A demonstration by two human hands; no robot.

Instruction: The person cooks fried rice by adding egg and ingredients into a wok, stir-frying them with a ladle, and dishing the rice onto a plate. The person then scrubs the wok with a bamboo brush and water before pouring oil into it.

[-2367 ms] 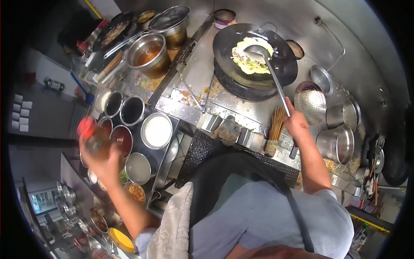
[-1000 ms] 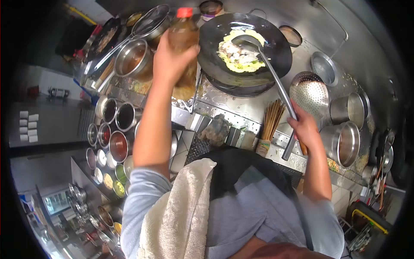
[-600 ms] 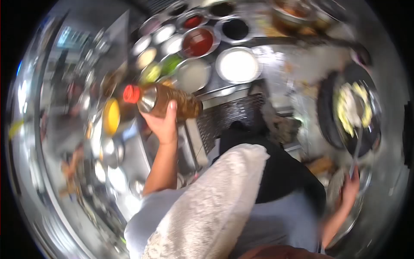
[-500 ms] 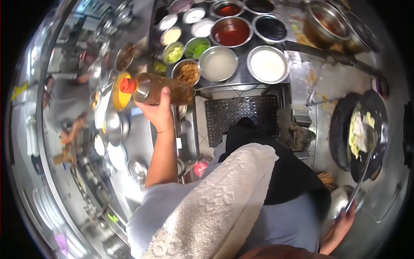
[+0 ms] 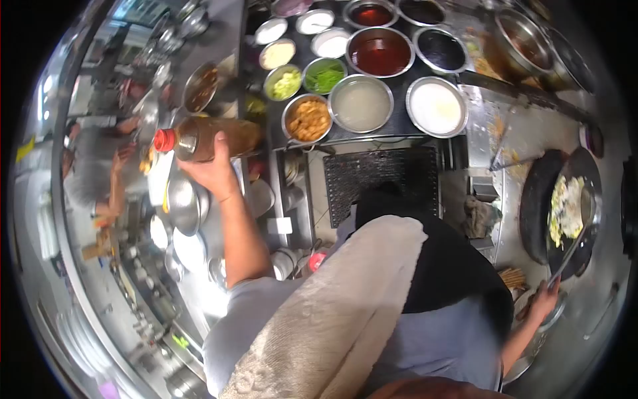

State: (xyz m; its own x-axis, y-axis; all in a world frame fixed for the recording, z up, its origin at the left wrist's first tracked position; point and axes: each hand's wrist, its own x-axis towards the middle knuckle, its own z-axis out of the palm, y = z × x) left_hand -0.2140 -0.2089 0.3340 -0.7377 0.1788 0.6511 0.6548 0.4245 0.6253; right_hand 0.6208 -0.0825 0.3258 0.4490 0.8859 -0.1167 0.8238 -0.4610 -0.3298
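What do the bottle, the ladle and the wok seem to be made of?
Bottle: see-through and glossy, brown contents showing; probably plastic, though glass isn't ruled out. Ladle: grey with a metallic sheen, likely steel. Wok: dark metal, shiny inside, perhaps iron or carbon steel.

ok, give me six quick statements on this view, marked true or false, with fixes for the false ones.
1. The left hand holds a bottle with its cap on. True.
2. The cap is blue. False: it is red.
3. The right hand holds a ladle that reaches into the wok. True.
4. The wok is empty. False: food lies in it.
5. Both hands grip the ladle. False: only the right hand does.
6. A pale towel is draped over a grey shirt. True.
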